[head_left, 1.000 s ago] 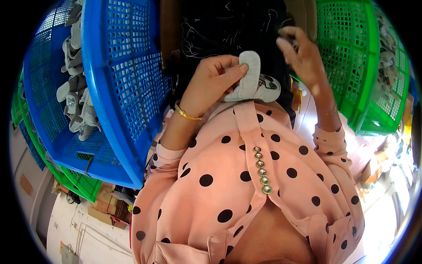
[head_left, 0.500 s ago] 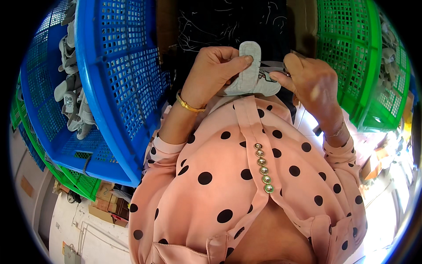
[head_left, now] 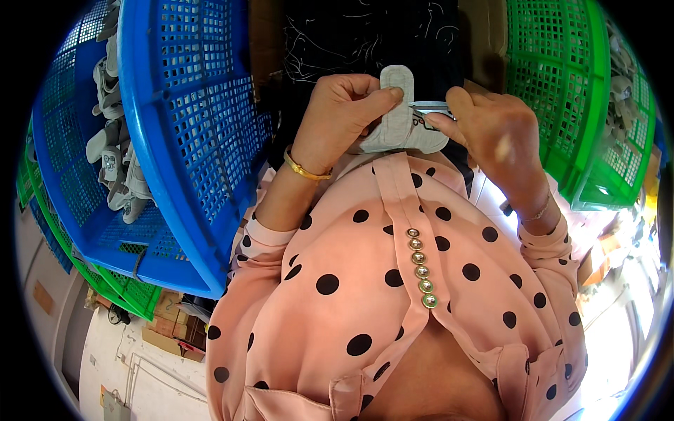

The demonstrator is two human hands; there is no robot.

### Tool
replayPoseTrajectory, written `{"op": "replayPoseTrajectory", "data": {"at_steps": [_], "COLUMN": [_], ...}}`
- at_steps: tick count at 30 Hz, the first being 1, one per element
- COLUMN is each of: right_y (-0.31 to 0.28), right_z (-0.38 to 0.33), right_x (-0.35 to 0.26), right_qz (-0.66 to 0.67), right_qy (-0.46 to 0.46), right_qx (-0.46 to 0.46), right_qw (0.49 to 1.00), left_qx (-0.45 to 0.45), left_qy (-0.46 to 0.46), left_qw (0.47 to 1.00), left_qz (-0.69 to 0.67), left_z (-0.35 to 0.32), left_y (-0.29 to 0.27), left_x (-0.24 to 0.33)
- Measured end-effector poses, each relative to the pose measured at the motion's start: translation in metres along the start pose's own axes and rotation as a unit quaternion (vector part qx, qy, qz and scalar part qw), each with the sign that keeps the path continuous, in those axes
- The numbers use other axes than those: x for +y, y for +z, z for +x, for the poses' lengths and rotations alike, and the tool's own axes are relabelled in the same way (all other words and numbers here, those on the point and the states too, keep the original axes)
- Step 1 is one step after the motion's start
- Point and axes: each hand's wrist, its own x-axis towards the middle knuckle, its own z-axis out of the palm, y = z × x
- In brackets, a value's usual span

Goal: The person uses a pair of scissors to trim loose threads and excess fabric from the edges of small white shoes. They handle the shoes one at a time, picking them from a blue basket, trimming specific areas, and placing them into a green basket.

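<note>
A light grey fabric shoe upper (head_left: 398,133) with stitched edges and a dark printed figure is in front of my waist. My left hand (head_left: 349,105) pinches it between thumb and fingers, its rounded tongue standing up past the thumb. In my right hand (head_left: 495,123) is a pair of small metal thread snips (head_left: 432,107), its blades pointing left. The blade tips are at the tongue's right edge; whether they touch it I cannot tell. The fingers of my right hand hide the handle.
On the left stands a blue plastic basket (head_left: 144,140) with several grey shoe uppers (head_left: 112,161) beyond its wall. A green basket (head_left: 562,91), also with grey pieces, stands on the right. Loose pale threads lie on black cloth (head_left: 372,42) ahead.
My right hand has shifted slightly left, bringing the snips' blades to the tongue's edge, where they show more plainly. The shoe upper and my left hand have barely moved.
</note>
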Motion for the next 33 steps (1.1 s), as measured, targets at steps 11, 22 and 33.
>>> {"op": "replayPoseTrajectory", "data": {"at_steps": [11, 22, 33], "right_y": [-0.004, 0.025, 0.026], "right_z": [-0.001, -0.004, -0.008], "right_x": [-0.011, 0.008, -0.002], "right_qz": [0.020, 0.286, 0.531], "right_qy": [0.044, 0.158, 0.215], "right_qx": [-0.038, -0.150, -0.062], "right_qw": [0.998, 0.933, 0.817], "left_qx": [0.024, 0.018, 0.021], "left_qy": [0.005, 0.021, 0.017], "left_qw": [1.000, 0.999, 0.999], "left_qz": [0.001, -0.016, -0.026], "left_z": [-0.004, -0.008, -0.005], "left_y": [0.004, -0.003, 0.010], "left_x": [-0.002, -0.008, -0.018]}}
